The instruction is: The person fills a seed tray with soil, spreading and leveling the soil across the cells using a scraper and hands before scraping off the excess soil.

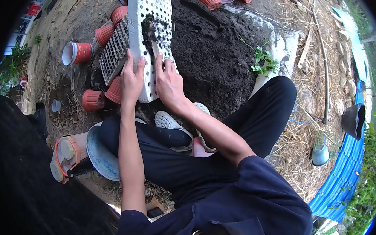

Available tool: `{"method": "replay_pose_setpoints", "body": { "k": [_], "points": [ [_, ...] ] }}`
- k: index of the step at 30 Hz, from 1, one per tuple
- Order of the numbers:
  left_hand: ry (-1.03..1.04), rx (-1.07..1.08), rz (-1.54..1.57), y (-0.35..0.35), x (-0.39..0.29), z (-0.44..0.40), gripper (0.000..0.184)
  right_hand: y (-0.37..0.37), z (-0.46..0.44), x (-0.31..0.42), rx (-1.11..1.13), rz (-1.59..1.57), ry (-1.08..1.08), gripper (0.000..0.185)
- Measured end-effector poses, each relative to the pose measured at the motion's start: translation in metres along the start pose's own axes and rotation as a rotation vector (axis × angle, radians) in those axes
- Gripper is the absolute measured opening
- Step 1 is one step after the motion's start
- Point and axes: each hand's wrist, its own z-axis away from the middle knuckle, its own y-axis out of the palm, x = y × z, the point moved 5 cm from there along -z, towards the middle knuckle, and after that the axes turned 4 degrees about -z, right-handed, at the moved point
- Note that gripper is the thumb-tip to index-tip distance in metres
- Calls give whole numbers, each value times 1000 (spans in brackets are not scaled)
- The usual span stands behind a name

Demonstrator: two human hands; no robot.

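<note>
A white foam seedling tray [154, 7] with rows of round holes stands tilted over the soil. At its near left edge my left hand [132, 79] is closed, thumb on the face side and fingers along the side wall. Dark soil [149, 29] lies smeared across the tray's middle. My right hand [169, 82] rests on the lower part of the holed face with its fingers bent. A pale narrow piece shows by its fingertips, too unclear to name. Behind the left edge leans a second, dark-holed tray [114, 48].
A heap of dark soil [214, 46] spreads beyond the tray, with a green plant [263, 62] at its right. Red-brown pots [93, 100] lie around the left and top. A bluish basin [102, 153] is beside my leg. Blue corrugated sheeting [337, 182] runs along the right.
</note>
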Motion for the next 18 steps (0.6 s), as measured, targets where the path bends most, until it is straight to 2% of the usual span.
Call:
{"method": "replay_pose_setpoints", "body": {
  "k": [4, 8, 10, 12, 14, 16, 18],
  "points": [
    [-16, 13, 16, -1, -4, 2, 72, 13, 17, -37, 9, -71, 57, 69],
    [27, -37, 4, 2, 7, 1, 75, 28, 0, -107, -52, -182, 322, 52],
    [18, -37, 22, 0, 8, 1, 74, 32, -21, -143, -74, -235, 549, 43],
    [13, -37, 41, -2, 7, 1, 74, 33, -42, -181, -222, -210, 629, 42],
    [-21, -10, 63, -2, 5, 2, 72, 33, -60, -219, -237, -204, 804, 43],
    [-20, -11, 55, -2, 6, 2, 72, 37, -69, -245, -113, -162, 928, 46],
    [-19, -16, 45, -3, 8, 1, 71, 52, -77, -264, -86, -200, 951, 46]
  ]
}}
